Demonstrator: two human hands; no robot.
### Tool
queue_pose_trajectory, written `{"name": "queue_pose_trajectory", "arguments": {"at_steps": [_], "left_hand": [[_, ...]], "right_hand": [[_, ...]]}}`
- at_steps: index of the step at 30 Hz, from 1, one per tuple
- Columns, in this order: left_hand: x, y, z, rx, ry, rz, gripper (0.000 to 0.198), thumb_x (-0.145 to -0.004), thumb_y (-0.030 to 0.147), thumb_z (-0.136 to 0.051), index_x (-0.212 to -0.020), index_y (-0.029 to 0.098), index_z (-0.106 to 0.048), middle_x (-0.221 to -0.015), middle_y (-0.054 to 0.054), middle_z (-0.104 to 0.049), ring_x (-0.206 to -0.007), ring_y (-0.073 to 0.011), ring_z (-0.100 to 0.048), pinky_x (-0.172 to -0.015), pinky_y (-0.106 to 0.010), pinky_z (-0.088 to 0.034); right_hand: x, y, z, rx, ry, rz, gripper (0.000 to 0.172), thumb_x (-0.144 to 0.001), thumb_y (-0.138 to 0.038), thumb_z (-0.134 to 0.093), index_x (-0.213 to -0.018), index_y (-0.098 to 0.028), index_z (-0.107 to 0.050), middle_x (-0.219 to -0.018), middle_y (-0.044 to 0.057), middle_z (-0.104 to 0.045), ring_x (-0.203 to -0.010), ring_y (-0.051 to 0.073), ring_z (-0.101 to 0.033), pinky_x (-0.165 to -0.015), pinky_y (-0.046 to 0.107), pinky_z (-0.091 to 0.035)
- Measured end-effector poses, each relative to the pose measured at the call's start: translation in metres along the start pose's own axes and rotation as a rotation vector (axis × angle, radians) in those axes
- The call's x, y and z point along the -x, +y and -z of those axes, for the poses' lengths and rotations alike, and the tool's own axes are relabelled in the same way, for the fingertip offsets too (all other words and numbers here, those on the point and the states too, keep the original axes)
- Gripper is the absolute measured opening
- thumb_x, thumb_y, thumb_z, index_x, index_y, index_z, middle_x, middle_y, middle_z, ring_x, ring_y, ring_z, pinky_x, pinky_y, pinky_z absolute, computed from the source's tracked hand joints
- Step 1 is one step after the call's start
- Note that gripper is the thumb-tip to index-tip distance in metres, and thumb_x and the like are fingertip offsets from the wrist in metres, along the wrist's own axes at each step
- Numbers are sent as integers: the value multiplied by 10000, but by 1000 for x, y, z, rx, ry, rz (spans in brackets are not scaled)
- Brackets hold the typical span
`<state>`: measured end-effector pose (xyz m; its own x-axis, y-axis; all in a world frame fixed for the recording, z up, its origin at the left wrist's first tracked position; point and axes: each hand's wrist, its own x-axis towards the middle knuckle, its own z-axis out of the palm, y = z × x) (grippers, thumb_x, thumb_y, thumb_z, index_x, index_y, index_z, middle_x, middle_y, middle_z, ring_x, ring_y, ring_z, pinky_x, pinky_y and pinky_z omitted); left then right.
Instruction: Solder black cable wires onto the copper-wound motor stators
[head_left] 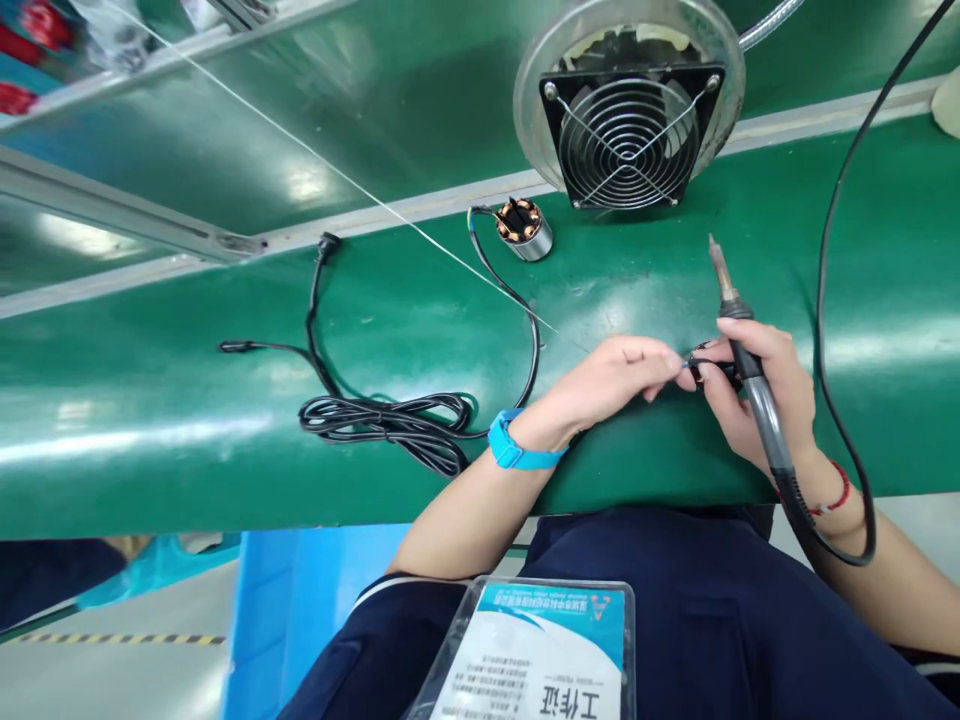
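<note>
My right hand [772, 390] is closed around a soldering iron [763, 410], its tip pointing up and away, and its fingertips also touch a small dark part [724, 372] with wires. My left hand [619, 380], with a blue wristband, pinches a thin wire end at that part's left side. The part is mostly hidden by my fingers. A motor stator [526, 230] with copper windings sits on the green bench; its black cable leads down toward a coiled black cable [386, 420] left of my left forearm.
A round fan [630, 145] with a wire guard stands at the bench's back edge. The iron's black cord [825, 250] loops down the right side. A thin pale strand [337, 170] crosses diagonally from the upper left. A blue bin [300, 600] is below the front edge.
</note>
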<state>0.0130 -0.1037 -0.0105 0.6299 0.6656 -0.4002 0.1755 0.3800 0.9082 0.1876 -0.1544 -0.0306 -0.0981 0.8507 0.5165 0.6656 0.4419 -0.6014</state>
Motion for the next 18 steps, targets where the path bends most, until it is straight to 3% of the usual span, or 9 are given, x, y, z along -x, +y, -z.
{"name": "queue_pose_trajectory", "arguments": {"at_steps": [3,7,10,13,15,18], "left_hand": [[-2,-2,-7,-279,2,-39,284,-850,342,-512,-681,140,-619,-572,32,-509,-558,-86,-421,-562,-225,-322],[-7,4,3,-533,222,-136,296,-897,303,-443,-688,151,-586,-664,18,-561,-654,-107,-480,-652,-236,-367],[-8,11,37,-639,477,-163,254,-895,292,-442,-769,151,-612,-760,-6,-613,-756,-133,-540,-744,-247,-407],[-4,14,79,-685,710,-111,314,-899,327,-444,-1098,132,-589,-920,-49,-647,-827,-152,-574,-798,-264,-438],[-1,14,102,-716,748,-38,541,-873,413,-508,-1331,131,-453,-1116,-102,-631,-946,-185,-592,-855,-285,-448],[-2,18,123,-755,627,115,811,-802,535,-592,-1465,171,-299,-1256,-128,-599,-1064,-237,-600,-901,-310,-452]], "right_hand": [[1,0,-3,17,9,-26,397,-876,-172,-565,-1252,-268,-485,-878,10,-705,-849,207,-634,-786,385,-493],[2,5,-1,2,20,-90,385,-886,-202,-553,-1265,-232,-488,-974,55,-711,-920,217,-640,-813,400,-518],[8,16,5,-43,51,-154,398,-888,-242,-553,-1281,-222,-488,-1027,77,-706,-989,234,-636,-871,437,-518],[15,28,10,-54,47,-214,378,-892,-281,-548,-1264,-229,-509,-1028,75,-705,-1024,241,-631,-889,445,-510],[17,31,11,-57,49,-272,361,-899,-311,-534,-1250,-224,-523,-1035,77,-704,-1048,244,-629,-900,442,-502],[17,24,8,-82,30,-321,345,-905,-366,-511,-1215,-217,-548,-1031,75,-706,-1037,246,-642,-874,418,-505]]}}
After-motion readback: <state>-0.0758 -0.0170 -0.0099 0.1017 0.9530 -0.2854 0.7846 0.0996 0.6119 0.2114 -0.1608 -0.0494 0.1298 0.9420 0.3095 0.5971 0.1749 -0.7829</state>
